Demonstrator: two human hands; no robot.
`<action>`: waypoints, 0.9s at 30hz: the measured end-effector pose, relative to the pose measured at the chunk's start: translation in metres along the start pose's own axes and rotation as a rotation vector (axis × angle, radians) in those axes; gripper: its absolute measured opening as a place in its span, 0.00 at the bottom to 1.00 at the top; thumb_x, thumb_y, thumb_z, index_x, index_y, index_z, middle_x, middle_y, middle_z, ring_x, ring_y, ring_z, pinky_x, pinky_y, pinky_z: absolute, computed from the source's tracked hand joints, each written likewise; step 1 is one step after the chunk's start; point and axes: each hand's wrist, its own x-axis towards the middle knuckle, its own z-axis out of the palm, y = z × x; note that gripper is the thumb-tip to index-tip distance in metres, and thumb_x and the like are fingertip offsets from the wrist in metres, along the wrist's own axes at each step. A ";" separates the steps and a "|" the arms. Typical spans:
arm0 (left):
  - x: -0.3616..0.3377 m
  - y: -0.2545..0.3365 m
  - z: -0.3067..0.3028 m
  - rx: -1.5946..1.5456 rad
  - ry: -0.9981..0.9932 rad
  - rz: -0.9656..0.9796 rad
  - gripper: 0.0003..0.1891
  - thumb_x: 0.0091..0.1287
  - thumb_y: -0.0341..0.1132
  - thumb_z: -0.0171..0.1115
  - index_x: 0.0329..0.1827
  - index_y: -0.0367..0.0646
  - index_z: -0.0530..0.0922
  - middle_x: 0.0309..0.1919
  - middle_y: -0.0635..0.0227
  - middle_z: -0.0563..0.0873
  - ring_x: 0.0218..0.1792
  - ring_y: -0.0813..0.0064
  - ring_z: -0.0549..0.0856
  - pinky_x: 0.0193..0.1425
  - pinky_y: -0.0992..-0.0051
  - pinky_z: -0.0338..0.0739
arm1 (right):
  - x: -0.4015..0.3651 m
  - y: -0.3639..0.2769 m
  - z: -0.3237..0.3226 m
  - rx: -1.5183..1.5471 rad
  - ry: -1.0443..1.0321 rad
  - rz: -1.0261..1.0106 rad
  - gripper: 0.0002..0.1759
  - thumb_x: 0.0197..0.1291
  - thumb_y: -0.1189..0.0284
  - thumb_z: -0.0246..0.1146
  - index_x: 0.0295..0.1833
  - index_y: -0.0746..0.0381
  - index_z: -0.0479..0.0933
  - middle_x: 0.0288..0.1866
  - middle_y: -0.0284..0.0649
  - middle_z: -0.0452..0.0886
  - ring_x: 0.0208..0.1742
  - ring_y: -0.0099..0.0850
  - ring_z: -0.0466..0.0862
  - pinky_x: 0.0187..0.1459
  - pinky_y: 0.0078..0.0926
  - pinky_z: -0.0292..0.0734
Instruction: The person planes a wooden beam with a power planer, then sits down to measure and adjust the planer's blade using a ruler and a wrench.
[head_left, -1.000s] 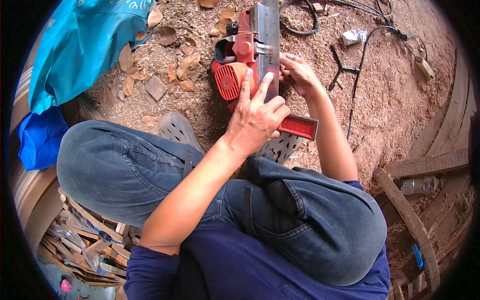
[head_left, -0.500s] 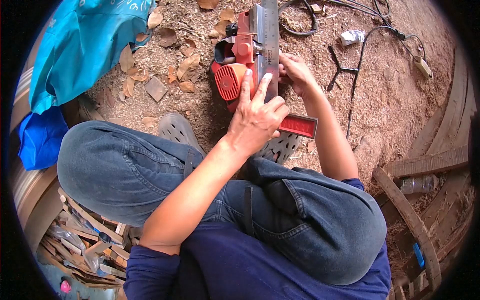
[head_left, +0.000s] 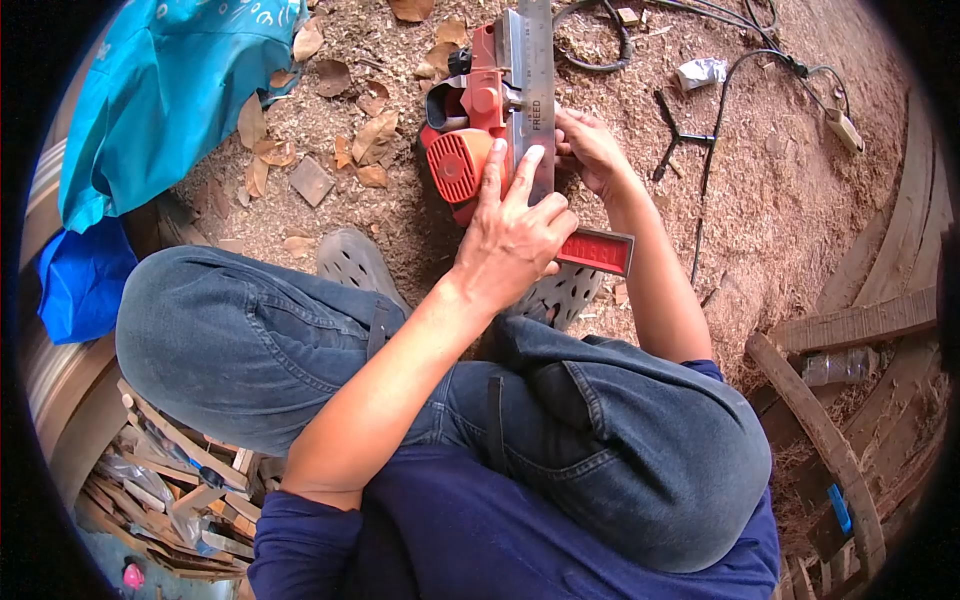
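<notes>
A red electric planer (head_left: pixel 486 98) lies on the ground with its metal sole facing up. Along the sole runs the steel blade of a try square (head_left: pixel 600 252), marked "FREED", its red-faced stock toward me. My left hand (head_left: pixel 515 225) is closed on the square near the stock, two fingers stretched out over the planer housing and blade. Beside the blade's right edge, my right hand (head_left: pixel 592 152) has its fingers bent against the planer's side. Its fingertips are partly hidden, so what they pinch cannot be made out.
Sawdust and dry leaves (head_left: pixel 375 135) cover the ground. A black T-handle tool (head_left: pixel 680 136), a cable (head_left: pixel 708 170) and crumpled white paper (head_left: pixel 702 72) lie to the right. Teal cloth (head_left: pixel 170 100) hangs at upper left; curved wood pieces (head_left: pixel 820 440) stand at lower right.
Both hands keep their places on the square and planer. The whole view has shifted very slightly; nothing else has visibly moved.
</notes>
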 end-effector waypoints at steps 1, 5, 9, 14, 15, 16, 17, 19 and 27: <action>0.002 0.000 0.001 -0.002 0.000 0.008 0.33 0.36 0.44 0.84 0.50 0.53 0.84 0.49 0.74 0.83 0.75 0.51 0.70 0.82 0.31 0.47 | 0.000 0.000 0.001 -0.004 0.025 0.005 0.17 0.72 0.52 0.65 0.44 0.55 0.80 0.28 0.28 0.81 0.26 0.18 0.82 0.29 0.17 0.80; 0.010 -0.001 0.014 0.024 -0.010 0.017 0.31 0.36 0.44 0.84 0.49 0.53 0.85 0.48 0.73 0.83 0.75 0.51 0.70 0.82 0.32 0.47 | -0.001 0.001 0.004 0.052 0.017 -0.015 0.15 0.74 0.54 0.63 0.42 0.54 0.80 0.24 0.23 0.75 0.23 0.16 0.77 0.25 0.17 0.73; 0.015 -0.002 0.016 0.013 -0.034 0.015 0.30 0.37 0.44 0.84 0.48 0.52 0.85 0.47 0.72 0.84 0.74 0.51 0.71 0.82 0.31 0.45 | 0.002 0.004 0.002 0.070 -0.004 -0.022 0.14 0.76 0.55 0.62 0.42 0.53 0.80 0.23 0.21 0.74 0.22 0.15 0.74 0.23 0.17 0.69; 0.018 -0.003 0.021 0.005 -0.032 0.007 0.30 0.38 0.44 0.84 0.48 0.52 0.85 0.47 0.72 0.84 0.74 0.52 0.72 0.82 0.30 0.43 | 0.003 0.005 0.000 0.102 -0.028 0.003 0.13 0.76 0.57 0.62 0.43 0.54 0.81 0.23 0.21 0.75 0.22 0.14 0.73 0.23 0.16 0.69; 0.019 -0.003 0.023 0.009 -0.028 0.005 0.30 0.37 0.44 0.84 0.49 0.53 0.85 0.47 0.73 0.84 0.74 0.52 0.72 0.82 0.29 0.43 | 0.004 0.006 0.000 0.104 -0.029 0.006 0.13 0.76 0.57 0.62 0.43 0.54 0.81 0.23 0.21 0.75 0.22 0.14 0.73 0.23 0.16 0.69; 0.019 -0.002 0.024 0.013 -0.023 0.004 0.31 0.37 0.44 0.84 0.49 0.53 0.85 0.47 0.73 0.84 0.74 0.52 0.72 0.82 0.29 0.43 | 0.004 0.006 0.000 0.114 -0.030 0.001 0.12 0.76 0.57 0.62 0.44 0.54 0.81 0.24 0.21 0.75 0.22 0.14 0.73 0.24 0.16 0.70; 0.019 -0.002 0.024 0.013 -0.025 0.003 0.31 0.37 0.44 0.84 0.49 0.53 0.85 0.47 0.73 0.84 0.74 0.52 0.72 0.82 0.29 0.43 | 0.005 0.007 -0.002 0.123 -0.030 -0.005 0.12 0.76 0.58 0.62 0.45 0.54 0.82 0.24 0.22 0.76 0.22 0.14 0.73 0.24 0.15 0.71; 0.020 -0.001 0.025 0.023 -0.033 -0.008 0.31 0.37 0.44 0.84 0.49 0.53 0.86 0.47 0.73 0.84 0.74 0.52 0.72 0.82 0.29 0.43 | 0.011 0.011 -0.005 0.132 -0.036 -0.012 0.11 0.75 0.59 0.62 0.46 0.55 0.82 0.25 0.22 0.76 0.22 0.15 0.74 0.25 0.16 0.72; 0.020 -0.001 0.025 0.016 -0.030 -0.011 0.29 0.36 0.44 0.85 0.46 0.52 0.85 0.48 0.73 0.85 0.72 0.51 0.74 0.82 0.30 0.45 | 0.009 0.012 -0.009 0.108 -0.059 -0.010 0.11 0.74 0.62 0.64 0.51 0.58 0.82 0.29 0.26 0.81 0.25 0.17 0.79 0.29 0.19 0.79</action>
